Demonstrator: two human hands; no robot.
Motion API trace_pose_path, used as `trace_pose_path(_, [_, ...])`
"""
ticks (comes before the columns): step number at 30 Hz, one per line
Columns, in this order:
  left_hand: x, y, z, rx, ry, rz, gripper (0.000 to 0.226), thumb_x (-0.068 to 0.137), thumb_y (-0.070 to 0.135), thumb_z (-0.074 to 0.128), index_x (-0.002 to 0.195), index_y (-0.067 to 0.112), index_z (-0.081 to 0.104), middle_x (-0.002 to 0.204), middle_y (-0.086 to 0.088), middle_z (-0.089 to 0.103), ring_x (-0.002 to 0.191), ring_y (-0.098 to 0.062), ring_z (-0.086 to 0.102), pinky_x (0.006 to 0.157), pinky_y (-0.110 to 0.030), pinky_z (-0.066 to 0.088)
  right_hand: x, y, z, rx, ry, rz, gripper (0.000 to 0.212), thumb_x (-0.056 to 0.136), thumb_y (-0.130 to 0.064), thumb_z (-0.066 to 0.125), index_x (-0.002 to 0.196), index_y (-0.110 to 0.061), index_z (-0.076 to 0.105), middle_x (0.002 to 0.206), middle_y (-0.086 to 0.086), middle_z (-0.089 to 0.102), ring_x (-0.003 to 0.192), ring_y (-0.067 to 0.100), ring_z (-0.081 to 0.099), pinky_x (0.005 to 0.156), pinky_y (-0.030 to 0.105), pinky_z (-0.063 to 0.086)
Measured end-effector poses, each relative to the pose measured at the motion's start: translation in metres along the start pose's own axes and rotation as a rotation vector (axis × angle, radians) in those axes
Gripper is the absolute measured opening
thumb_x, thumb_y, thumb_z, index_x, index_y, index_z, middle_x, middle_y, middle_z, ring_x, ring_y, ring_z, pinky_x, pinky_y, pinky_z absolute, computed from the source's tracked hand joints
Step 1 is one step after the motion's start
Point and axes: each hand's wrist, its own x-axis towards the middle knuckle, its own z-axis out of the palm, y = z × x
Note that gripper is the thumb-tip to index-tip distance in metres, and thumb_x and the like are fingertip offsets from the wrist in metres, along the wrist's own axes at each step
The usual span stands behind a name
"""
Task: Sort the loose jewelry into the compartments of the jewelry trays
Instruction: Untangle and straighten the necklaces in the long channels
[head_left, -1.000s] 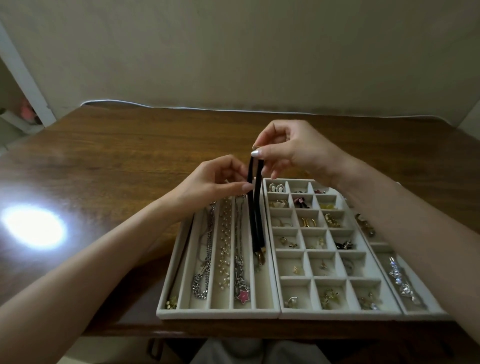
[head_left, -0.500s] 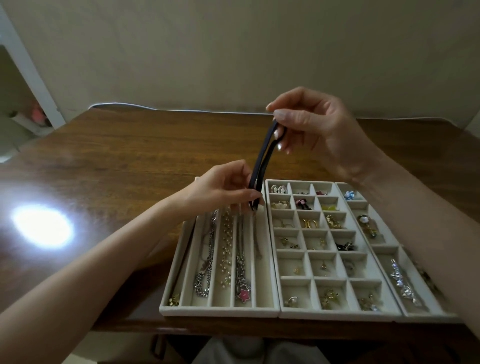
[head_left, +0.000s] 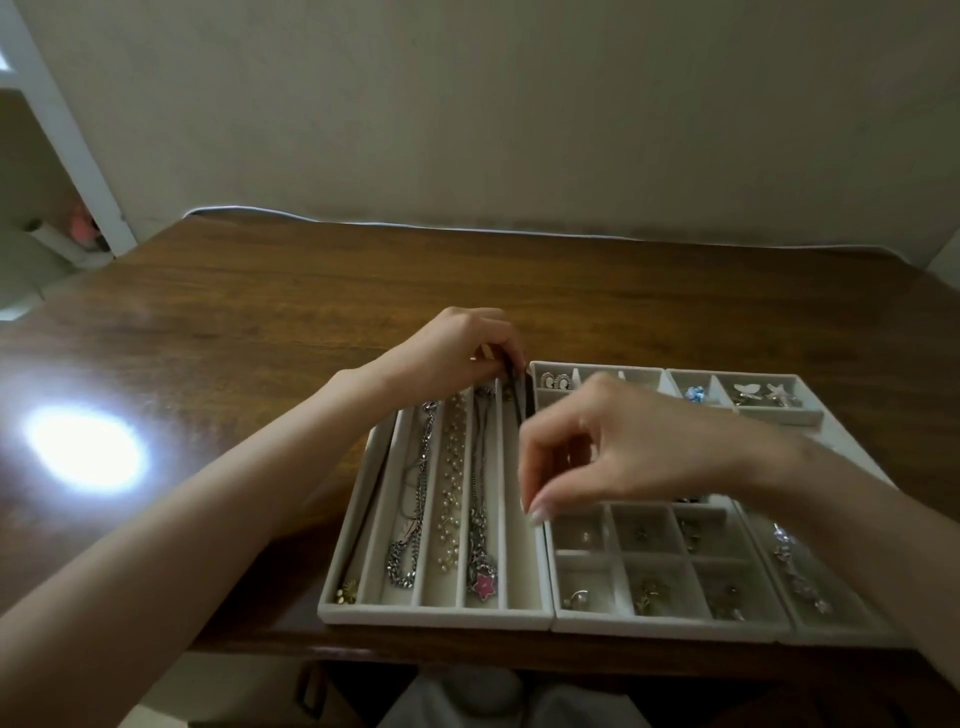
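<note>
lowered out of mid-air since the earlier frame, black ribbon choker (head_left: 521, 397) now lying in the rightmost slot of the long-slot tray (head_left: 436, 616).
left hand (head_left: 457, 348) at the slot's far end, fingers curled and pinching the choker's top end; right hand (head_left: 639, 452) dropped low over the grid tray (head_left: 670, 626), thumb and forefinger tips drawn together beside the slot wall, impossible to tell whether gripping anything. probably light, limp and soft, so best taken by both ends and kept taut, never by the middle, to avoid folding or snagging on the neighbouring chains (head_left: 410, 519).
</note>
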Motion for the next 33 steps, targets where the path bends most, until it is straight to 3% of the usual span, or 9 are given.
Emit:
trace_pose_path(4, [-0.003, -0.007, 0.004, 0.014, 0.006, 0.02, 0.023, 0.075, -0.009, 0.065, 0.085, 0.011, 0.071, 0.1, -0.002, 0.066, 0.089, -0.011, 0.063, 0.079, -0.015, 0.048, -0.008, -0.002, 0.012, -0.065, 0.041, -0.016, 0.008, 0.082, -0.011, 0.071, 0.089, -0.017, 0.07, 0.081, -0.015, 0.065, 0.076, -0.004, 0.062, 0.066, 0.009, 0.046])
trace_pose_path(8, [-0.004, -0.009, 0.006, 0.042, -0.012, 0.024, 0.021, 0.078, -0.005, 0.064, 0.088, 0.012, 0.071, 0.106, -0.001, 0.064, 0.099, -0.013, 0.06, 0.085, -0.024, 0.049, -0.013, 0.002, 0.02, -0.05, 0.138, -0.045, 0.013, 0.081, -0.013, 0.072, 0.088, -0.024, 0.072, 0.084, -0.013, 0.066, 0.083, 0.005, 0.062, 0.07, 0.016, 0.049])
trace_pose_path(11, [-0.006, -0.008, 0.004, 0.17, -0.046, 0.041, 0.02, 0.084, 0.003, 0.062, 0.094, 0.018, 0.07, 0.111, 0.003, 0.06, 0.106, -0.013, 0.051, 0.084, -0.032, 0.047, -0.015, 0.005, 0.029, -0.099, 0.178, -0.064, 0.012, 0.081, -0.016, 0.073, 0.088, -0.025, 0.073, 0.083, -0.014, 0.065, 0.087, 0.007, 0.057, 0.072, 0.018, 0.048])
trace_pose_path(16, [-0.009, -0.007, 0.002, 0.37, -0.087, 0.086, 0.025, 0.089, 0.006, 0.057, 0.102, 0.024, 0.067, 0.116, 0.001, 0.054, 0.105, -0.016, 0.045, 0.084, -0.031, 0.042, -0.016, 0.007, 0.037, -0.195, 0.213, -0.13, 0.009, 0.081, -0.021, 0.073, 0.088, -0.025, 0.073, 0.081, -0.016, 0.065, 0.087, 0.005, 0.053, 0.074, 0.017, 0.045])
trace_pose_path(22, [-0.008, 0.002, 0.003, 0.357, 0.017, 0.123, 0.026, 0.084, 0.001, 0.053, 0.091, 0.02, 0.068, 0.106, 0.003, 0.059, 0.097, -0.017, 0.051, 0.08, -0.032, 0.044, -0.017, 0.004, 0.038, -0.246, 0.17, -0.165, 0.007, 0.082, -0.021, 0.071, 0.088, -0.024, 0.074, 0.081, -0.018, 0.065, 0.088, 0.003, 0.051, 0.078, 0.012, 0.039])
trace_pose_path(26, [-0.008, 0.004, 0.002, 0.4, -0.112, 0.121, 0.03, 0.083, 0.003, 0.048, 0.098, 0.02, 0.067, 0.107, 0.006, 0.059, 0.099, -0.01, 0.046, 0.085, -0.029, 0.039, -0.017, 0.003, 0.037, -0.288, 0.147, -0.169, 0.006, 0.084, -0.023, 0.069, 0.089, -0.023, 0.073, 0.082, -0.017, 0.066, 0.086, 0.001, 0.052, 0.083, 0.009, 0.033])
trace_pose_path(30, [-0.009, 0.002, 0.002, 0.35, -0.086, 0.103, 0.031, 0.082, 0.006, 0.044, 0.095, 0.02, 0.069, 0.099, 0.008, 0.064, 0.096, -0.011, 0.05, 0.087, -0.032, 0.042, -0.016, 0.004, 0.038, -0.354, 0.146, -0.183, 0.005, 0.085, -0.026, 0.067, 0.086, -0.024, 0.071, 0.087, -0.016, 0.066, 0.091, -0.004, 0.052, 0.1, 0.019, 0.022])
trace_pose_path(33, [-0.011, 0.001, 0.003, 0.321, -0.059, 0.096, 0.033, 0.079, 0.008, 0.04, 0.093, 0.02, 0.067, 0.094, 0.01, 0.066, 0.094, -0.011, 0.053, 0.085, -0.03, 0.042, -0.016, 0.005, 0.04, -0.375, 0.131, -0.196, 0.011, 0.086, -0.029, 0.064, 0.083, -0.022, 0.072, 0.088, -0.013, 0.064, 0.088, 0.001, 0.054, 0.094, 0.024, 0.034])
